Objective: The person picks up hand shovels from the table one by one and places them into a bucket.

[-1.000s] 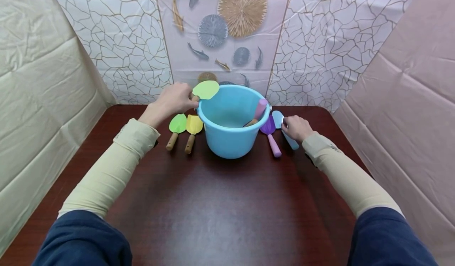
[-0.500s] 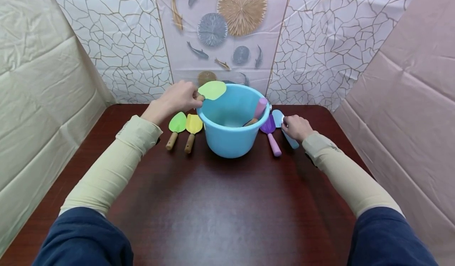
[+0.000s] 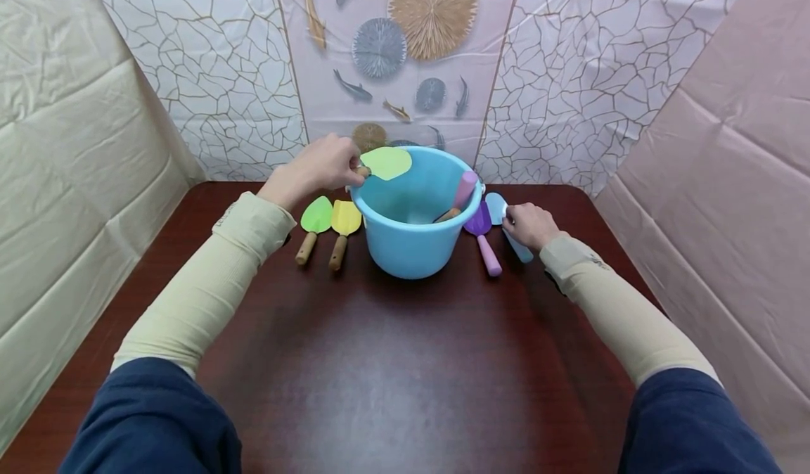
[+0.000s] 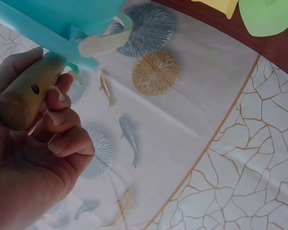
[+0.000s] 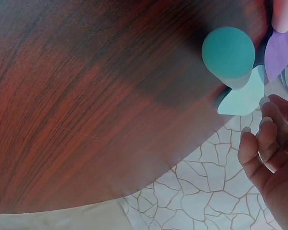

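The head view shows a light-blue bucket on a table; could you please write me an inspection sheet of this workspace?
Surface: glossy dark red-brown wood-grain table.
Job's things: round light-blue plastic-looking bucket, upright, a pink cylindrical handle and a wooden handle inside; green leaf-shaped trowel and yellow trowel left; purple pink-handled trowel and light-blue trowel right.
Clutter: nothing seen.
Grippers: left hand grips a pale-green wooden-handled trowel at the bucket's left rim; right hand, loosely curled by the light-blue trowel, grips nothing.
Cables: nothing seen.
Surroundings: white crackle-patterned cloth with fish-print panel behind; plain cream drape left, pale pink drape right.
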Available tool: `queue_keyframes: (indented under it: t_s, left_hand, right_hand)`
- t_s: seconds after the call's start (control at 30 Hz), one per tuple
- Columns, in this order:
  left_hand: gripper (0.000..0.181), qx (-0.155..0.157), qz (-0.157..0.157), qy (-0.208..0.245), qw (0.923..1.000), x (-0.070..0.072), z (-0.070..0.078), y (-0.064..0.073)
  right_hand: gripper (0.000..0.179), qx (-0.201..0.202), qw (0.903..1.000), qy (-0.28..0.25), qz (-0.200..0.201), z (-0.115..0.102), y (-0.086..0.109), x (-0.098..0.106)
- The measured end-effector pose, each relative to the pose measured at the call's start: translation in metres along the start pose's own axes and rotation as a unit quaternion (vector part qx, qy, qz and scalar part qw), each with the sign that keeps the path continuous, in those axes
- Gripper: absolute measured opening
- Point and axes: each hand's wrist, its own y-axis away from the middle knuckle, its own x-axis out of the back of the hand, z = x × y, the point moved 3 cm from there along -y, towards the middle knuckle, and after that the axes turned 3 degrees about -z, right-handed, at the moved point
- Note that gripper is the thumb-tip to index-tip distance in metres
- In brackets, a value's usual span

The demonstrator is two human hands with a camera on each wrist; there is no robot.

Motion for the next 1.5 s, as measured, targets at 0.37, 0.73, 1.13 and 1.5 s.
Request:
queue_keyframes:
  t_s: [0.37, 0.73, 1.13, 1.5]
  left_hand:
    - [0.042, -0.008, -0.03, -0.026, 0.9992, 0.003, 0.009, -0.011]
    - [0.042, 0.009, -0.041, -0.039, 0.9984, 0.001, 0.016, -0.019]
    - [0.034, 0.026, -0.061, -0.055, 0.9963, -0.008, 0.021, -0.027]
    - [0.03, 0.021, -0.077, -0.093, 0.9924, -0.016, 0.024, -0.034]
  right_hand:
    - [0.025, -0.003, 0.9999, -0.002, 0.011, -0.002, 0.001, 0.001]
    - [0.025, -0.004, 0.9999, -0.004, 0.011, 0.0, 0.004, 0.0]
    - [0.026, -0.002, 0.9999, -0.004, 0.012, -0.001, 0.004, -0.002]
    - [0.027, -0.004, 1.0, -0.006, 0.006, -0.002, 0.003, -0.002]
